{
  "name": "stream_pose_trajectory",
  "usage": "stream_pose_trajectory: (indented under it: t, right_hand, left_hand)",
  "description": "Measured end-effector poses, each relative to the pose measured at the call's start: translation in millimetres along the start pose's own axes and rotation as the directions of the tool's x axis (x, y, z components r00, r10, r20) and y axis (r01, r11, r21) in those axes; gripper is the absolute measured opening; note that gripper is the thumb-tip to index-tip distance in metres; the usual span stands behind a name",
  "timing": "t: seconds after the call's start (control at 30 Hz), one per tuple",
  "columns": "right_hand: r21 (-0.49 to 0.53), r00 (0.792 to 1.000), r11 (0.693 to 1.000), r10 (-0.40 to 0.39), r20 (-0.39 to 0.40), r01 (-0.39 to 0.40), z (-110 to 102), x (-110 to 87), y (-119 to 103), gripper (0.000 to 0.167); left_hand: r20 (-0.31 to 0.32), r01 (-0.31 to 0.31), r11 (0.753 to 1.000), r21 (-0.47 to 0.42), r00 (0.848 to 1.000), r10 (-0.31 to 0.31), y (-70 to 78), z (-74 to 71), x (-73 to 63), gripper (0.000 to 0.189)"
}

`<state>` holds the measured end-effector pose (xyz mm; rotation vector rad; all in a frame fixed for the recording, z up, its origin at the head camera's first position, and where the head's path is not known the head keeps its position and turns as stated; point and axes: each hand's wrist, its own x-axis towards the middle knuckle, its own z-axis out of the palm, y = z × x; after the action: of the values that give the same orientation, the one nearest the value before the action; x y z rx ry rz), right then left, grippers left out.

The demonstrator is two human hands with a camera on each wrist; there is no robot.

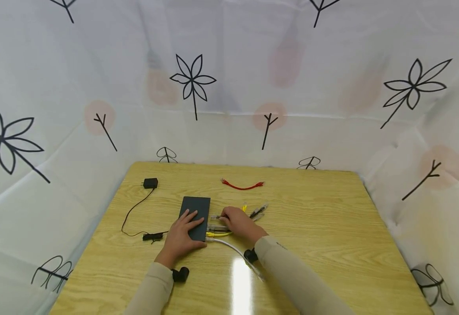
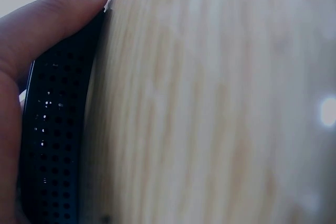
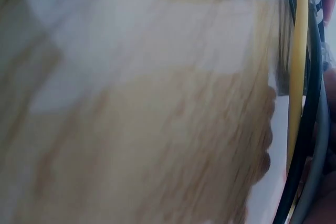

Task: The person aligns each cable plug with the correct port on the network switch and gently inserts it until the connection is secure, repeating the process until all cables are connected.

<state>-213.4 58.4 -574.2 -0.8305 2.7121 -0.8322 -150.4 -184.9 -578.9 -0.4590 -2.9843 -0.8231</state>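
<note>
A dark, flat network switch [image 1: 196,204] lies on the table, its vented side [image 2: 58,145] showing in the left wrist view. My left hand [image 1: 181,234] rests on its top with fingers spread, the thumb along its near edge. Just right of the switch, my right hand [image 1: 239,222] pinches a network cable near its plug [image 1: 215,217], which points at the switch's right side. Below that, a yellow network cable [image 1: 221,234], a white network cable [image 1: 233,247] and dark cables run from that same side. The right hand hides part of the cables.
A black power adapter [image 1: 150,183] lies at the back left, its thin cord [image 1: 125,221] running to a tied bundle [image 1: 152,236] beside the switch. A short red network cable [image 1: 242,188] lies farther back. Patterned white cloth [image 1: 229,140] stands behind the wooden table [image 1: 324,245].
</note>
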Motion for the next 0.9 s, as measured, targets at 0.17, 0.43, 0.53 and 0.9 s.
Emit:
stream_pose_trajectory:
  t: [0.17,0.43,0.53,0.9]
  right_hand:
    - [-0.001,0.999,1.0,0.012,0.033,-0.012,-1.6,1.0,-2.7,0.021]
    - [-0.053,0.998,0.999,0.009,0.066,-0.005,-2.0,3.0,-7.7,0.024]
    - [-0.059,0.997,0.998,0.01,0.082,-0.005,-0.8,3.5,-8.0,0.025]
    - [-0.047,0.995,0.999,-0.018,0.101,0.023,0.6,6.2,-9.2,0.022]
  left_hand:
    - [0.002,0.0,1.0,0.007,1.0,0.0,-1.5,0.5,1.0,0.082]
    - [0.001,-0.002,1.0,0.007,1.0,0.002,-3.3,2.5,2.0,0.082]
    - [0.001,0.001,1.0,0.004,1.0,-0.001,-3.7,2.8,2.0,0.083]
    - [-0.01,-0.001,1.0,-0.007,1.0,0.001,-5.9,4.5,2.1,0.082]
